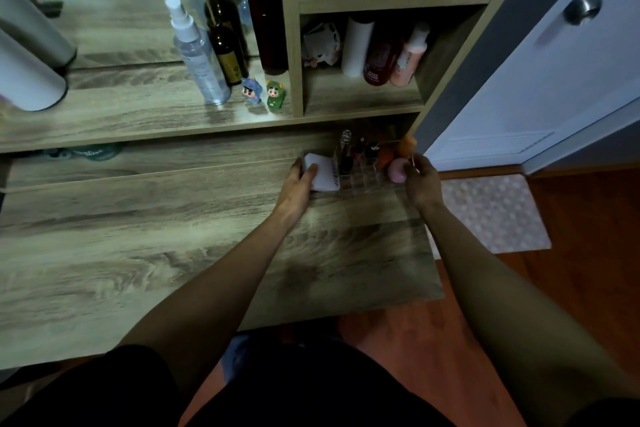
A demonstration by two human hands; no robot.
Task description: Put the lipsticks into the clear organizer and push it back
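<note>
Both hands bracket the clear acrylic lipstick organizer (pixel 360 172) at the wood-grain desk's (pixel 173 236) two o'clock corner, left hand (pixel 297 184) fingers wrapped on its white-pouched end, right hand (pixel 423 182) pinching its right wall, seemingly to slide it squarely.

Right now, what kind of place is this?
Probably a home vanity or dressing table: a mirror behind a spray bottle, a clear organizer holding lipsticks, and a room door alongside.
</note>
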